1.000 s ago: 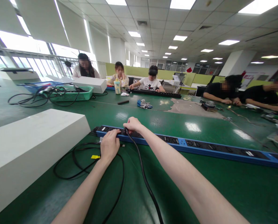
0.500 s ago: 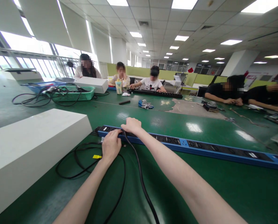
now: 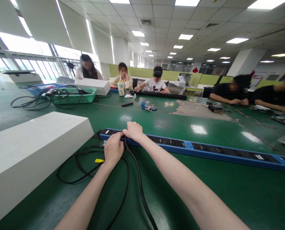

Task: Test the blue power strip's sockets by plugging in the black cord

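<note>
A long blue-and-black power strip (image 3: 204, 156) with rows of sockets lies across the green table. Near its left end, my left hand (image 3: 114, 147) grips the strip's front edge, its fingertips on the top face. Just beside it my right hand (image 3: 133, 131) is closed over the sockets on the end of a thick black power cord (image 3: 138, 172). That cord's plug is hidden beneath my fingers. From there the cord runs down towards me. Left of my left wrist lies a coiled thin black cable (image 3: 71, 181) with a yellow tag (image 3: 99, 160).
A large white box (image 3: 37, 143) stands at the left. Further back are a green basket (image 3: 76, 96) of cables, blue-grey gloves (image 3: 149, 106), a dark bar (image 3: 127, 104) and a cup (image 3: 121, 88). Several people sit around the table's far side, one at another long black strip (image 3: 161, 95).
My right hand and the cord have shifted slightly left, closer to my left hand. My left hand stays on the strip.
</note>
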A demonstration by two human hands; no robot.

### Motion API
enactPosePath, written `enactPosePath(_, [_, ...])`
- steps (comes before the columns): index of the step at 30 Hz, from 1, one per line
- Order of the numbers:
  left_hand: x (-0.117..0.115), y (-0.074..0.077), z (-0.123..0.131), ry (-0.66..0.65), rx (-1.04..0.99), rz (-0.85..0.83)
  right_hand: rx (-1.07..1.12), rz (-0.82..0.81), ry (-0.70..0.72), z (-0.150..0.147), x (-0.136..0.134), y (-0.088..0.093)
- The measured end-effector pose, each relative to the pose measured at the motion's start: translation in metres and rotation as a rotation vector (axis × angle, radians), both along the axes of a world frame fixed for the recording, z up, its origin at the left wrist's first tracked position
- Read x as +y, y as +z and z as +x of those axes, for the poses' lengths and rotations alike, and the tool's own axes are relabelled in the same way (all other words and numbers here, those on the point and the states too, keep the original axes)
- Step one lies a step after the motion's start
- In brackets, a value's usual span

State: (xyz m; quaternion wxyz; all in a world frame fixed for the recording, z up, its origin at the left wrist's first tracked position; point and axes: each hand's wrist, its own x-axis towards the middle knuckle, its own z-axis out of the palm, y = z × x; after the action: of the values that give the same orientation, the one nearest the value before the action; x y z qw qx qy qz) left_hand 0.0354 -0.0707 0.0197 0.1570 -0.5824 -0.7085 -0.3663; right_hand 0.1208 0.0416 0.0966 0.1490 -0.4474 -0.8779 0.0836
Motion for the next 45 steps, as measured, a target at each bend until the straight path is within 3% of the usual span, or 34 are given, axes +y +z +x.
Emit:
enactPosePath(28, [0.004,-0.004,-0.001,0.006,-0.002,0.015,0.016,0.053,-0.010,-0.001,-0.009,-0.004])
enactPosePath(34, [0.006,-0.007,0.000,0.006,0.005,0.021,-0.029,-0.024,0.021,-0.001,-0.006,0.003])
enactPosePath(45, [0.011,-0.016,-0.007,0.010,0.015,0.045,0.036,0.107,-0.001,0.009,-0.027,-0.011])
